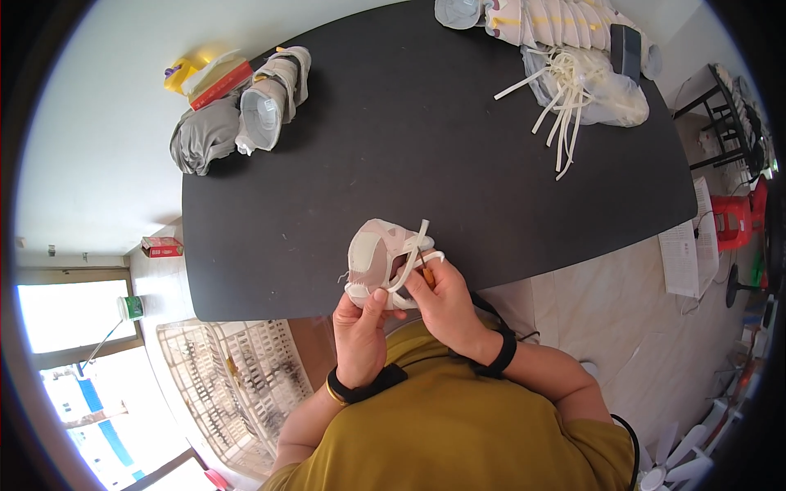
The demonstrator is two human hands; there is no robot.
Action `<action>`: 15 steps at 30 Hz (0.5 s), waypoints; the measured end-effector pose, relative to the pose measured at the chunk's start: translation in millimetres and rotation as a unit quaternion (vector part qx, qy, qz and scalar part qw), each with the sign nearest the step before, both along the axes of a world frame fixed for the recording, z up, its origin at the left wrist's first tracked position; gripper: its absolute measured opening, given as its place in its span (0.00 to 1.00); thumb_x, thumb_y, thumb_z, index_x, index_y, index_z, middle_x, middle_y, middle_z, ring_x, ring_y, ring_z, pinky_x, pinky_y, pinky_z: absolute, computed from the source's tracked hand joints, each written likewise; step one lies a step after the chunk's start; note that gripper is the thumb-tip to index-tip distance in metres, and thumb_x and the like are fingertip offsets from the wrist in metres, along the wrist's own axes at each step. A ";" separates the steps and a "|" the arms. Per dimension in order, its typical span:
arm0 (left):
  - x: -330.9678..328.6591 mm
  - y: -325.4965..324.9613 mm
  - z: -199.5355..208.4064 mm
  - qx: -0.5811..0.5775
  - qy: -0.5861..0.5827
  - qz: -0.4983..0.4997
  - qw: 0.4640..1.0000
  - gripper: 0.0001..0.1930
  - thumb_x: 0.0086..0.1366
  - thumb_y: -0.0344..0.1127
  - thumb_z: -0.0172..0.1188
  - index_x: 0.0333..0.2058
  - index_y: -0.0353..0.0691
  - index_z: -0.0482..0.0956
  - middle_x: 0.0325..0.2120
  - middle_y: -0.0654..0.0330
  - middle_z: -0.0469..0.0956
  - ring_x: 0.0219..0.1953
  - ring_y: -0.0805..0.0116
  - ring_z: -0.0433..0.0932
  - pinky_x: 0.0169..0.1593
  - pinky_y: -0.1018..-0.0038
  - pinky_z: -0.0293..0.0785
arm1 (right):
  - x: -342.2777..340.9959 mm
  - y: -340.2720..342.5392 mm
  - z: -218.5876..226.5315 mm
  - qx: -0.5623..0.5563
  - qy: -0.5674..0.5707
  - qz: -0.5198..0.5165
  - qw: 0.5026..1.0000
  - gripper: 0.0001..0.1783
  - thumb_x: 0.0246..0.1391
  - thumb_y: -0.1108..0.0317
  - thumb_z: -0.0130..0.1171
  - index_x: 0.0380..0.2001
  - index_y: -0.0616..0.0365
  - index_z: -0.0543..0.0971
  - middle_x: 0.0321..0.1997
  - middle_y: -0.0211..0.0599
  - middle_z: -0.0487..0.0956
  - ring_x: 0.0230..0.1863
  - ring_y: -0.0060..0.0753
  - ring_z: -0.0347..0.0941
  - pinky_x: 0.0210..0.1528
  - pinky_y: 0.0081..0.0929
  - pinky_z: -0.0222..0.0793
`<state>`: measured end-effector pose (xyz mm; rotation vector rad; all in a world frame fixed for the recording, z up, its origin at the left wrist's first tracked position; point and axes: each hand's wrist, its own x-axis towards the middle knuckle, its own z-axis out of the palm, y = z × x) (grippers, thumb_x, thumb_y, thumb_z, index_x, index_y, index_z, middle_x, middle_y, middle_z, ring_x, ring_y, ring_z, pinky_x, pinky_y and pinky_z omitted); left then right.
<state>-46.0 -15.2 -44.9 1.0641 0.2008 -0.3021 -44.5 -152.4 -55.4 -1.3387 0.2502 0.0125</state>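
Black table (352,147), illegibly printed red box (163,247) — left hand (360,331) pinches shoe (372,245), right hand (448,307) grips orange-handled tool (429,278).

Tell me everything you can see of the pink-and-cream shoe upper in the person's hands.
The shoe upper looks like soft fabric, pale pink with cream panels and a dark opening. Loose threads show at its left edge; a white lace crosses its right side. It is over the black table, by the near edge. The left hand grips its lower end; the right hand, at its right, holds an orange-handled tool.
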 end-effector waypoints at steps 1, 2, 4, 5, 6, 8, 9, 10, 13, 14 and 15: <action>-0.1 -0.3 -0.3 0.000 0.001 -0.001 1.000 0.08 0.70 0.30 0.56 0.46 0.37 0.77 0.41 0.60 0.82 0.39 0.72 0.80 0.38 0.73 0.79 | -0.3 -0.5 0.8 0.000 0.001 -0.001 1.000 0.08 0.64 0.69 0.54 0.41 0.64 0.75 0.37 0.35 0.77 0.36 0.22 0.72 0.38 0.24 0.70; -0.5 -0.4 -0.9 -0.001 0.002 0.000 1.000 0.08 0.70 0.30 0.56 0.46 0.36 0.77 0.41 0.59 0.82 0.38 0.72 0.80 0.38 0.73 0.79 | -0.7 -1.1 2.2 0.004 -0.008 -0.001 1.000 0.09 0.64 0.69 0.55 0.41 0.64 0.75 0.37 0.35 0.77 0.36 0.22 0.72 0.38 0.25 0.70; -1.2 0.2 -1.1 -0.003 0.004 0.001 1.000 0.08 0.70 0.30 0.56 0.46 0.36 0.77 0.41 0.59 0.82 0.38 0.72 0.80 0.39 0.73 0.79 | -1.3 -0.7 3.0 0.009 -0.016 -0.003 1.000 0.09 0.64 0.68 0.55 0.41 0.64 0.75 0.38 0.35 0.77 0.36 0.22 0.72 0.38 0.25 0.70; -1.4 0.8 -0.9 -0.002 0.003 -0.003 1.000 0.09 0.70 0.29 0.56 0.47 0.36 0.76 0.41 0.59 0.82 0.38 0.72 0.80 0.39 0.73 0.79 | -1.2 0.2 2.7 0.021 -0.012 -0.010 1.000 0.09 0.64 0.68 0.56 0.40 0.64 0.75 0.37 0.34 0.77 0.36 0.21 0.72 0.37 0.24 0.69; -1.1 0.8 -0.7 -0.001 0.001 -0.006 1.000 0.09 0.70 0.29 0.56 0.47 0.36 0.76 0.41 0.59 0.81 0.38 0.72 0.80 0.39 0.73 0.79 | -0.3 0.4 2.5 0.033 -0.008 -0.016 0.999 0.09 0.63 0.68 0.56 0.39 0.64 0.75 0.36 0.34 0.78 0.35 0.20 0.71 0.36 0.23 0.69; -1.2 0.4 -0.1 0.002 0.004 0.000 1.000 0.09 0.70 0.29 0.57 0.46 0.36 0.76 0.41 0.59 0.82 0.38 0.72 0.80 0.38 0.73 0.79 | 2.3 -2.1 0.3 0.030 0.005 0.010 0.999 0.09 0.63 0.67 0.57 0.37 0.64 0.76 0.34 0.33 0.78 0.33 0.19 0.71 0.34 0.23 0.68; -1.5 1.0 -0.3 0.005 0.008 0.005 1.000 0.09 0.69 0.29 0.57 0.46 0.36 0.77 0.40 0.59 0.82 0.38 0.72 0.80 0.38 0.73 0.79 | 4.0 -3.1 1.0 0.027 0.021 0.034 0.999 0.09 0.62 0.67 0.58 0.35 0.64 0.78 0.32 0.32 0.78 0.31 0.18 0.70 0.32 0.22 0.67; -1.2 1.5 -0.3 0.005 0.007 0.006 1.000 0.09 0.69 0.29 0.57 0.46 0.36 0.77 0.40 0.59 0.82 0.38 0.72 0.80 0.38 0.73 0.79 | 5.8 -5.2 3.6 0.027 0.020 0.035 0.999 0.09 0.62 0.67 0.58 0.35 0.64 0.78 0.32 0.32 0.78 0.31 0.18 0.70 0.32 0.22 0.67; 0.5 2.6 0.2 0.026 0.009 0.009 1.000 0.08 0.68 0.29 0.59 0.45 0.36 0.78 0.40 0.60 0.82 0.38 0.72 0.80 0.36 0.74 0.79 | 10.4 -10.2 11.9 -0.023 0.002 0.066 0.998 0.10 0.62 0.67 0.59 0.34 0.65 0.80 0.29 0.32 0.77 0.27 0.17 0.67 0.28 0.23 0.64; 0.2 3.8 -0.5 0.019 0.012 0.016 1.000 0.08 0.68 0.29 0.59 0.45 0.37 0.78 0.39 0.60 0.82 0.37 0.73 0.80 0.35 0.75 0.78 | 10.8 -10.3 12.0 -0.024 -0.001 0.062 0.998 0.10 0.62 0.66 0.59 0.34 0.65 0.80 0.28 0.32 0.77 0.26 0.17 0.66 0.27 0.23 0.64; 0.2 5.0 -1.6 0.012 0.015 0.023 1.000 0.08 0.68 0.29 0.60 0.44 0.37 0.78 0.39 0.61 0.82 0.36 0.73 0.80 0.34 0.75 0.78 | 11.8 -10.1 11.7 -0.024 -0.004 0.059 0.998 0.11 0.62 0.66 0.59 0.35 0.65 0.81 0.27 0.33 0.77 0.25 0.17 0.65 0.26 0.24 0.63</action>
